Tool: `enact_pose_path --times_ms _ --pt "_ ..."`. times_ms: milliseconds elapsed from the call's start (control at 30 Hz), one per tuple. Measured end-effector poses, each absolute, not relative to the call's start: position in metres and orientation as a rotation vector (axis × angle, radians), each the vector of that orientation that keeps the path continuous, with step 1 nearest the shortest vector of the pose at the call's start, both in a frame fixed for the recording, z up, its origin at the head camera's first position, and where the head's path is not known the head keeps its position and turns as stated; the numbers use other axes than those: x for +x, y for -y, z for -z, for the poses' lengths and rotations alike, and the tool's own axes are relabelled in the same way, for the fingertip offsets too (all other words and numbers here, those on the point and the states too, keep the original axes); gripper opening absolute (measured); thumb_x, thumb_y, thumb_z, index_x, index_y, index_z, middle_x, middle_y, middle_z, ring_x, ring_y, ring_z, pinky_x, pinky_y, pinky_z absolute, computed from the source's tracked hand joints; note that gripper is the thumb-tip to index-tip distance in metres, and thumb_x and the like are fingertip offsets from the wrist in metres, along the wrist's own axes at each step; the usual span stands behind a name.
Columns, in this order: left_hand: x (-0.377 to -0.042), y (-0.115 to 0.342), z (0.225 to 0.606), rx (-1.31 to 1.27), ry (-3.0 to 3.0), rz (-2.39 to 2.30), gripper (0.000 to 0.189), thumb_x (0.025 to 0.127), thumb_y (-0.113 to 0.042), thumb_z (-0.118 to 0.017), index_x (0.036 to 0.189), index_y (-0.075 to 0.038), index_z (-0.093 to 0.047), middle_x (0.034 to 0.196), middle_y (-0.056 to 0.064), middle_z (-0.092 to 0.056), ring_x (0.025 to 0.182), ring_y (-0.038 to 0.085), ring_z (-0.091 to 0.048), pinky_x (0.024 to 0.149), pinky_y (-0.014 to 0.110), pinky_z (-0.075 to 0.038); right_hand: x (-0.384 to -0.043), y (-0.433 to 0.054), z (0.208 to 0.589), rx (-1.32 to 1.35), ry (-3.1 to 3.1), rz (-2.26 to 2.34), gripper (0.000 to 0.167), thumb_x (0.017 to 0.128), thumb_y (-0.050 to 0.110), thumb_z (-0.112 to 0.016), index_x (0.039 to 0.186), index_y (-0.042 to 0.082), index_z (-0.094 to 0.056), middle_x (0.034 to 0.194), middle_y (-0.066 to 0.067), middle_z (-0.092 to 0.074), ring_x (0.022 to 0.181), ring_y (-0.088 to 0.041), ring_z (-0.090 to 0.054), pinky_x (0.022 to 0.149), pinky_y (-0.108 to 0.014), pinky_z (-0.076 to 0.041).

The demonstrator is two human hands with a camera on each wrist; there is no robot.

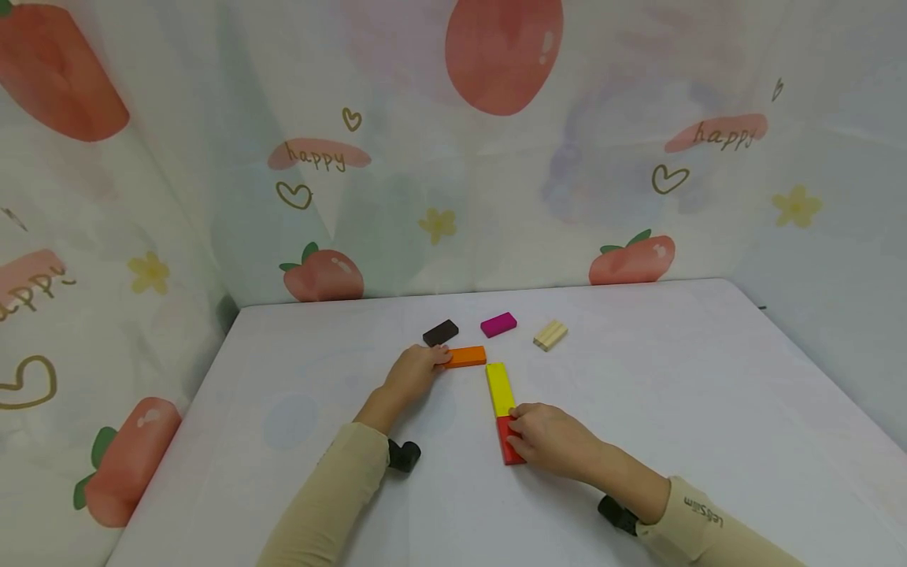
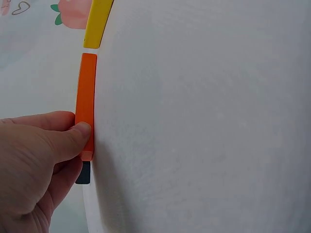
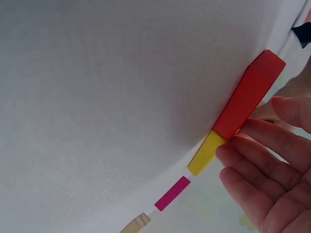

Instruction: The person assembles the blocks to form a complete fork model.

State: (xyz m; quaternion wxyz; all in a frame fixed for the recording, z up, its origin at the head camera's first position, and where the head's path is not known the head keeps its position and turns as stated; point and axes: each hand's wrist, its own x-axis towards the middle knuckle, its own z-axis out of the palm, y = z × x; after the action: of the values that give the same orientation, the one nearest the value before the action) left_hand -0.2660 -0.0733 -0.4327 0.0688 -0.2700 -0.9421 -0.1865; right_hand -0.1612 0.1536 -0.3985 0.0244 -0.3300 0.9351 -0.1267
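My left hand (image 1: 413,375) pinches the left end of an orange block (image 1: 469,357) lying on the white table; in the left wrist view the thumb is on one side and fingers on the other. A yellow block (image 1: 499,388) and a red block (image 1: 506,442) lie end to end in one line, slanting toward me. Along their right side is my right hand (image 1: 560,442), fingertips right at the seam between them. The right wrist view shows its fingers (image 3: 255,167) loosely extended and the thumb apart from the red block.
Farther back lie a dark block (image 1: 441,332), a magenta block (image 1: 499,324) and a pale wooden block (image 1: 550,335) with grooves. A printed curtain (image 1: 496,197) hangs behind the white table (image 1: 638,370). Black cameras are strapped to both wrists.
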Motion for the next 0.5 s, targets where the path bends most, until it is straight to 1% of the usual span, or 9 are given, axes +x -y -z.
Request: enact_pose_path --times_ms 267,500 --pt "-0.2672 0.0695 0.4329 -0.795 2.855 0.526 0.029 0.086 -0.009 -0.064 0.115 -0.007 -0.065 0.113 0.005 -0.063 0.092 0.023 -0.061 0.086 0.032 -0.047 -0.1612 -0.1535 0.3988 -1.007 -2.897 0.391 0.016 0.082 0.014 -0.068 0.09 0.0 -0.071 0.096 -0.012 -0.065 0.088 -0.022 -0.062 0.077 -0.036 -0.052" --pt "-0.2703 0.0652 0.4367 -0.767 2.883 0.513 0.03 0.085 -0.01 -0.064 0.115 -0.009 -0.065 0.115 0.003 -0.062 0.102 0.021 -0.06 0.091 0.032 -0.045 -0.1614 -0.1533 0.3987 -0.986 -2.886 0.398 0.018 0.081 0.014 -0.069 0.091 -0.001 -0.071 0.096 -0.012 -0.065 0.088 -0.023 -0.062 0.077 -0.036 -0.052"
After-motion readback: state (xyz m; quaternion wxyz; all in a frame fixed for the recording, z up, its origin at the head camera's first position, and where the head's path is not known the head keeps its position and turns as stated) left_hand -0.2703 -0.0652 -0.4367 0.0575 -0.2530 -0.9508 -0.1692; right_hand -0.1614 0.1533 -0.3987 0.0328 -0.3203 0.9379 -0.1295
